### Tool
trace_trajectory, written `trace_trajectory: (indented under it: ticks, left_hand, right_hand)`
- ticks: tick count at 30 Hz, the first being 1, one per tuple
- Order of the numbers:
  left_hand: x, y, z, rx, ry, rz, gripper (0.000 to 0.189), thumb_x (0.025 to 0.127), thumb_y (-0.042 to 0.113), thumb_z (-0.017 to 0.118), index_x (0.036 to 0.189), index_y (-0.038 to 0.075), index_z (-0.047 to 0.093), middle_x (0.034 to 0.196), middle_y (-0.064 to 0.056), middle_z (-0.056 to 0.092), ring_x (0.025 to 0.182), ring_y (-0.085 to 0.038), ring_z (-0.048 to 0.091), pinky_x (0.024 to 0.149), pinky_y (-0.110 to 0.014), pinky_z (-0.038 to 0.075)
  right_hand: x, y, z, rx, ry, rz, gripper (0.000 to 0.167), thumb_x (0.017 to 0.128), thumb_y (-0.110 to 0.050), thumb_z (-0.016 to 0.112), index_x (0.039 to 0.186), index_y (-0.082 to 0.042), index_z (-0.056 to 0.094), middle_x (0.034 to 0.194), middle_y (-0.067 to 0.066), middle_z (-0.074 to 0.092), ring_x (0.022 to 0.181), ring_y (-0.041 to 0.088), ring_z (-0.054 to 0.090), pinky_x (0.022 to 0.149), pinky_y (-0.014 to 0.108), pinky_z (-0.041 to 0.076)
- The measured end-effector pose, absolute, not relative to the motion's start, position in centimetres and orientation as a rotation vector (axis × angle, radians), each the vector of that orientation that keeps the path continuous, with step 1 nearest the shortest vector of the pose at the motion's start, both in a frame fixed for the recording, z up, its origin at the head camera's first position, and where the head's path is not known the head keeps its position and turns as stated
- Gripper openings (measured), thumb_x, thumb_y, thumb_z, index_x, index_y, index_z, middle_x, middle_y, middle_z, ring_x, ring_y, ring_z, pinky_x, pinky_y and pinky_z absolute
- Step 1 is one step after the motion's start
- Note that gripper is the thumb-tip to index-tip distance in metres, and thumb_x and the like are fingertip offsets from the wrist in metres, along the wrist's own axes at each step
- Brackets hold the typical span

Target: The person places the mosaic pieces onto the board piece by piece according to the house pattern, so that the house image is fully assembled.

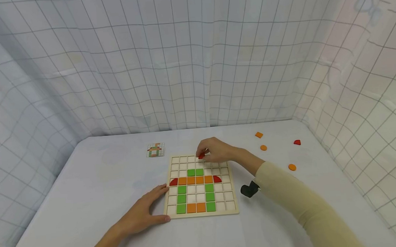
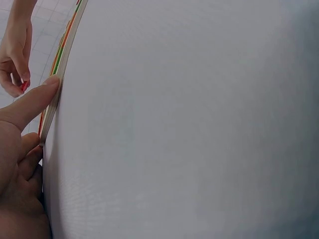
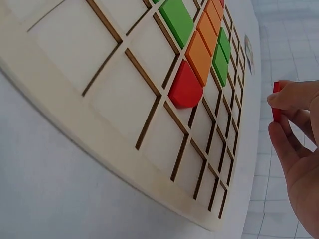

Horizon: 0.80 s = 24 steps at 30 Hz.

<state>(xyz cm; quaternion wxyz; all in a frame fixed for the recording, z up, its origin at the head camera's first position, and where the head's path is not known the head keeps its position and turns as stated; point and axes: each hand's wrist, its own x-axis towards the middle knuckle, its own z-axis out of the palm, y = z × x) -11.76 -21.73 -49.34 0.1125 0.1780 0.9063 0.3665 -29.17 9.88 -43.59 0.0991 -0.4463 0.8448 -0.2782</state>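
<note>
A wooden grid board (image 1: 235,197) lies flat, with green, orange and red tiles set in several of its cells. My left hand (image 1: 140,213) rests against its left side, thumb at the near corner and fingertips at the edge, fingers spread. Over the far rows, my right hand (image 1: 215,150) pinches a red tile (image 3: 276,102) between thumb and fingers, held above the board. Red rounded-corner tiles (image 3: 185,87) sit at both ends of an orange row. Two green tiles (image 1: 195,172) lie side by side just beyond that row.
A small pattern card (image 1: 156,150) lies beyond the board's far left corner. To the right are loose orange discs (image 1: 292,167), an orange square (image 1: 259,135) and a red tile (image 1: 297,142). A black object (image 1: 249,189) shows beside the right sleeve. Gridded curtains surround the table.
</note>
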Motion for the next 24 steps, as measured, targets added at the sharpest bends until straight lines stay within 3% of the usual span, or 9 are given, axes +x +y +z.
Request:
trace_trajectory:
  ticks: [24]
  left_hand:
    - [-11.9, -21.8, -49.2, 0.524, 2.643, 1.077, 0.093, 0.083, 0.052, 0.083, 0.159, 0.016, 0.043, 0.166, -0.010, 0.033, 0.151, -0.043, 0.025, 0.116, -0.069, 0.023]
  right_hand:
    - [-27.9, 3.6, -45.8, -1.468, 2.344, -0.710, 0.017, 0.096, -0.005, 0.074, 0.112, -0.006, 0.076, 0.109, 0.002, 0.071, 0.097, 0.012, 0.061, 0.090, 0.019, 0.049]
